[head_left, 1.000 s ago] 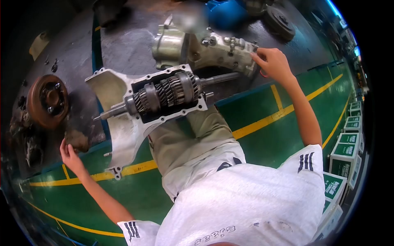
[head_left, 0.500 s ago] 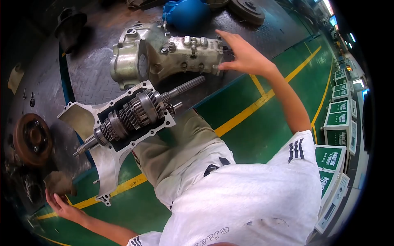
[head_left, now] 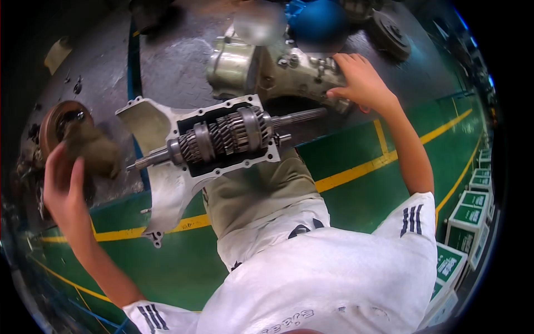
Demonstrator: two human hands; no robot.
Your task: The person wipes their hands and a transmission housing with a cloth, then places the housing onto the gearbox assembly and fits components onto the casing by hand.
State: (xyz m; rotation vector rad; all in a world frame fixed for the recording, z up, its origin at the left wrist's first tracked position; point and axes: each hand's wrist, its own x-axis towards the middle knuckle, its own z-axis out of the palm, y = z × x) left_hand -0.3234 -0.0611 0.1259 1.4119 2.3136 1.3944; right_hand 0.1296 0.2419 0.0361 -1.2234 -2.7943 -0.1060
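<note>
I'd steady the upper-middle casing (head_left: 297, 75) with my spread right hand (head_left: 366, 83), while my blurred left hand (head_left: 62, 186) seemingly grips a rag (head_left: 97, 153).

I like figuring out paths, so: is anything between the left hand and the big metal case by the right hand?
Yes. Straight across the picture from the left hand, the blurry brown lump right by it comes first, then the wide, flared end of the open gear case. The big metal case lies beyond both.
</note>
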